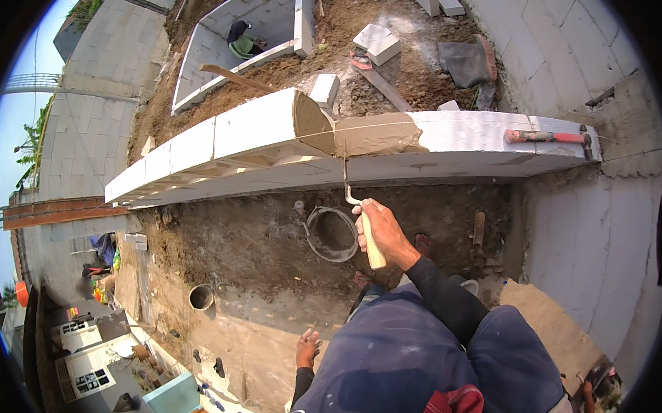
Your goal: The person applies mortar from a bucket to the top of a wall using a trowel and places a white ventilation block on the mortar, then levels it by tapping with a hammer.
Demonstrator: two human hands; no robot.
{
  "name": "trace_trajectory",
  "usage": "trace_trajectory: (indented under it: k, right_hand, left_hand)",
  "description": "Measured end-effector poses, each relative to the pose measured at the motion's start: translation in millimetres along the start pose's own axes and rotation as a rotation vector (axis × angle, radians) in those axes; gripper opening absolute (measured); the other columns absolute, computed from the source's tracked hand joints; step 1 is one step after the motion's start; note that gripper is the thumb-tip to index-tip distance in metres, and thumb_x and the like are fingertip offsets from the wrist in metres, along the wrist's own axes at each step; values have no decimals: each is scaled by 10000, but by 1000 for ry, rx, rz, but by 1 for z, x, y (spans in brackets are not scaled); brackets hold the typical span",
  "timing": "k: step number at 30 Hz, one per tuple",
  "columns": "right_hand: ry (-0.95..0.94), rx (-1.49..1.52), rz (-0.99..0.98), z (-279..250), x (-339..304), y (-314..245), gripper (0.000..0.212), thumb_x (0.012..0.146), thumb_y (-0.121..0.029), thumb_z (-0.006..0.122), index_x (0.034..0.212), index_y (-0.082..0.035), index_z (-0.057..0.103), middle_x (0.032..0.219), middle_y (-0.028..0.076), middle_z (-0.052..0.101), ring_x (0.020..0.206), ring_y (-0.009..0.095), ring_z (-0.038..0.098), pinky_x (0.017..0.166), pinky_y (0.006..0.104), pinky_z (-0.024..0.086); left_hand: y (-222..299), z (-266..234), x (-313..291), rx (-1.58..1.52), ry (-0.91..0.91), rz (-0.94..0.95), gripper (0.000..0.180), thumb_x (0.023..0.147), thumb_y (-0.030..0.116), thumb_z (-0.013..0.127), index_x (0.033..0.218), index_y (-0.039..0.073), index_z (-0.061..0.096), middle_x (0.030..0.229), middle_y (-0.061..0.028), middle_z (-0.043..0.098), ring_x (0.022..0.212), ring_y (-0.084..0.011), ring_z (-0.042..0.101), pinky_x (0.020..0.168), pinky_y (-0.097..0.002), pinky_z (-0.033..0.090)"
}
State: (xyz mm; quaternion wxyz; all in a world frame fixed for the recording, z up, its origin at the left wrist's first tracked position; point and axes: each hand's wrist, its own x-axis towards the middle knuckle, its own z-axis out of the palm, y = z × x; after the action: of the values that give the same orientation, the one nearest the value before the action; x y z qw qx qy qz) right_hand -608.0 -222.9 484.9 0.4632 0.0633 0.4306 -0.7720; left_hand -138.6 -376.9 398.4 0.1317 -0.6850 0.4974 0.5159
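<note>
My right hand is closed round the light wooden handle of a trowel. The trowel's thin blade, seen nearly edge-on, points up at the side of a low wall of white blocks. Just above the blade, a bed of grey-brown mortar lies in a gap of the top course. More mortar coats the end face of the block left of that gap. A string runs along the wall top. Low beside my body, my left hand hangs with its fingers apart, holding nothing.
A red-handled hammer lies on the wall's right end. Below the wall stand a round mortar tub and a bucket. Beyond it are a handsaw, loose white blocks and a person crouching inside a block enclosure.
</note>
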Motion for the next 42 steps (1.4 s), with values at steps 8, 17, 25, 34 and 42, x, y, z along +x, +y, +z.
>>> trace_trajectory:
  k: [8, 17, 25, 34, 42]
  right_hand:
    - [-47, -34, -20, 2, 77, -51, 362, 1063, -416, 396, 1065, -68, 493, 721, 20, 511, 533, 118, 522, 462, 296, 491]
    - [-184, -61, 136, 0, -15, -30, 342, 1061, -400, 394, 1035, -73, 492, 706, 21, 513, 462, 131, 522, 410, 295, 464]
    - [-79, 108, 114, 11, 14, -16, 353, 1064, -408, 402, 1061, -69, 499, 694, 18, 516, 482, 123, 523, 432, 285, 471]
    - [-116, 21, 15, 16, -4, -13, 345, 1072, -403, 400, 1059, -75, 503, 696, 13, 516, 481, 108, 518, 427, 269, 464]
    - [-120, 71, 7, -7, 36, -49, 391, 1062, -428, 410, 1093, -54, 520, 731, -1, 512, 522, 86, 510, 436, 250, 444]
  left_hand:
    - [4, 0, -5, 15, 7, -22, 648, 927, 320, 705, 1487, 118, 449, 1317, -82, 631, 986, -237, 697, 709, -338, 508]
    - [-11, 2, 10, -3, -11, -39, 663, 914, 337, 715, 1487, 131, 451, 1304, -72, 634, 1001, -236, 693, 721, -334, 503]
    - [17, 6, 14, 63, -3, -11, 669, 893, 349, 731, 1471, 127, 475, 1298, -118, 632, 1048, -267, 651, 808, -380, 546]
    - [5, 5, 16, 13, -27, -3, 663, 885, 370, 741, 1462, 151, 497, 1218, -66, 653, 941, -190, 643, 723, -328, 519]
    - [-50, -9, 19, 167, -95, 302, 630, 917, 278, 707, 1468, 91, 464, 1261, -142, 649, 994, -269, 681, 793, -391, 564]
